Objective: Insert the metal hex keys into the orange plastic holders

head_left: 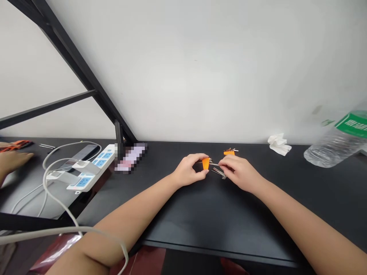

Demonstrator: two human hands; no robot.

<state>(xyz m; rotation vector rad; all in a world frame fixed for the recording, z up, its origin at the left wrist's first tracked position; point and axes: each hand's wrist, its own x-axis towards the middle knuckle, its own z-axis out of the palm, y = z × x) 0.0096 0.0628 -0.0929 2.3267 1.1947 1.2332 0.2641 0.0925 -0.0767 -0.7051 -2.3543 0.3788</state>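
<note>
Cable: white (61, 230), closest to my camera, passing in front of the left forearm; I can't tell whether it touches the skin. If it does, lifting that arm could drag it.

Left grip: I have the left hand (190, 169) clamped on the orange holder (205, 163), forefinger at its top, thumb below.

Right grip: the right hand (237, 172) pinches a thin metal rod (214, 164) between thumb and fingertips.

Holder place: near the middle of the black table (200, 217), between both hands; I can't judge whether it touches the tabletop.

Slip risk: to me the rod looks slim and smooth, so a slack right pinch could drop it among the loose rods (219, 173) just below.

Twist risk: the holder is nipped at two edges only; a push off line could turn it in the left fingers.

Knock risk: those loose rods lie so near the right fingers that a low sweep would scatter them.

Holder axis: its orange face stands taller than wide in my view, narrowing slightly toward the thumb.

Rod axis: nearly crosswise, from the right fingertips leftward to the holder; whether its tip is seated, I can't tell.

Spare holder: another orange one (229, 153) sits beyond the right hand, rod ends showing toward the wall (197, 76).
</note>
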